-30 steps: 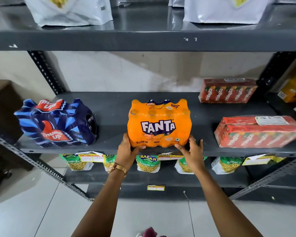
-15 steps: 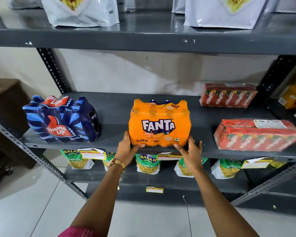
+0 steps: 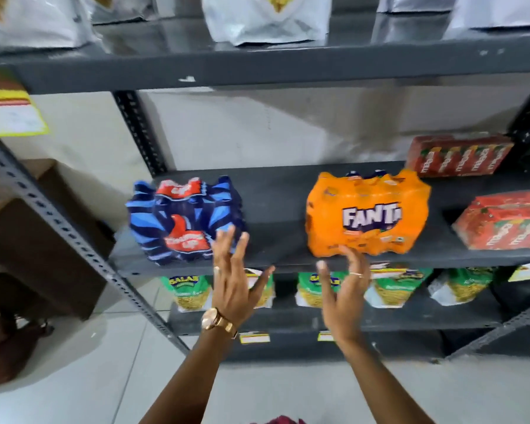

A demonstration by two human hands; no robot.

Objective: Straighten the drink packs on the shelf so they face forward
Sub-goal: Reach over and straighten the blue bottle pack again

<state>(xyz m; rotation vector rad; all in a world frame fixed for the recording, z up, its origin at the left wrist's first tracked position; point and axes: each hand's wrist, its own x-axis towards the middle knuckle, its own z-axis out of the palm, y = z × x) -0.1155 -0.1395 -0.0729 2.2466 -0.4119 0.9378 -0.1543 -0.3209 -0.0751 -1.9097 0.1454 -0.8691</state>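
While both hands hang open and empty | left hand point(image 3: 231, 280) fingertips right by the Thums Up pack point(image 3: 185, 220), which sits angled | right hand point(image 3: 344, 289) under the Fanta pack point(image 3: 368, 213)

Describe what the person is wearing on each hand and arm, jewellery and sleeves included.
The left hand has a slim ring on one finger, and a gold-toned wristwatch with a round face and metal band sits at its wrist. The right hand wears a thin ring on one finger. Both forearms are bare, no sleeves reaching them. A bit of magenta fabric shows at the bottom edge, too little to identify.
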